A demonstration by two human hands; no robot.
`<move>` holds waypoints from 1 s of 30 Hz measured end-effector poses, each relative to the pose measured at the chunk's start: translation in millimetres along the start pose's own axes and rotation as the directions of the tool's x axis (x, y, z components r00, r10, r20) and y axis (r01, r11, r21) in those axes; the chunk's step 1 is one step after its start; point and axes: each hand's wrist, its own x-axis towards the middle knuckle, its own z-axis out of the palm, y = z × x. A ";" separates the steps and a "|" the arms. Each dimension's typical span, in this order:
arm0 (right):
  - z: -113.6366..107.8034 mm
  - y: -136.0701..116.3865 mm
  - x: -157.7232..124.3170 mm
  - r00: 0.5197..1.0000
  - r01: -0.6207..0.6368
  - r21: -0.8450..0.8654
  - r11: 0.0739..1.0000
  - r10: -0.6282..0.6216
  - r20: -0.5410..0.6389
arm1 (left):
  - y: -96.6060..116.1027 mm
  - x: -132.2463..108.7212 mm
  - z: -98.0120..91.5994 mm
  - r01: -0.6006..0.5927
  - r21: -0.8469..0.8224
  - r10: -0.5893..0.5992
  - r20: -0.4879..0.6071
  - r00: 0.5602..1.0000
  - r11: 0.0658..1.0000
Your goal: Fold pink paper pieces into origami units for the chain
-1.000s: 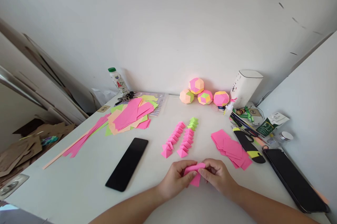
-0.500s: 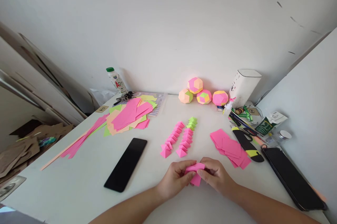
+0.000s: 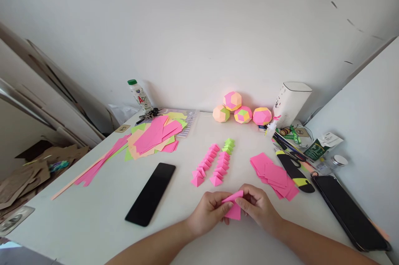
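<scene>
Between my two hands is a small piece of pink paper, partly folded along its upper edge. My left hand pinches its left side between thumb and fingers. On the other side, my right hand grips the upper right corner, thumb in front. Just beyond my hands lie two rows of folded paper pieces: a pink row and a pink row with a green end. To the right of them is a loose pile of pink paper squares.
A black phone lies left of my hands, and a black case at the right edge. Colored paper sheets spread at the back left near a bottle. Several paper balls stand against the wall. A black-and-yellow cutter lies rightward.
The fold along the paper's top has tilted, its right end now higher, and more of the lower sheet shows. My right fingers have shifted slightly up. The view has moved a little.
</scene>
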 end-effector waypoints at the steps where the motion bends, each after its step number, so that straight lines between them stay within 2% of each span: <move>1: 0.3 1.7 -0.1 1.000 -0.024 0.030 0.999 0.025 -0.003 | -0.6 0.1 0.0 0.003 -0.003 -0.003 -0.005 1.000 1.000; 6: 0.5 4.2 0.9 0.996 -0.085 0.095 0.992 0.088 -0.034 | 0.0 0.1 0.2 0.021 -0.003 -0.021 -0.015 1.000 1.000; 12: -0.4 -3.5 1.9 1.000 -0.014 0.024 1.000 0.013 0.011 | 0.2 -0.9 0.8 0.023 0.012 -0.022 -0.028 0.999 1.000; 20: -1.8 9.0 0.4 0.999 -0.037 0.007 0.999 0.037 -0.024 | -0.8 -0.7 0.7 0.046 0.025 -0.045 -0.031 0.998 0.999; 25: -2.0 8.9 0.7 1.000 -0.002 -0.016 1.000 0.002 -0.017 | 2.4 -1.1 1.6 0.055 0.024 -0.054 -0.022 0.998 0.998; 30: -1.9 5.1 1.1 0.999 0.036 -0.013 0.999 -0.036 -0.004 | 3.0 -1.0 1.5 0.015 -0.004 -0.015 -0.029 0.999 1.000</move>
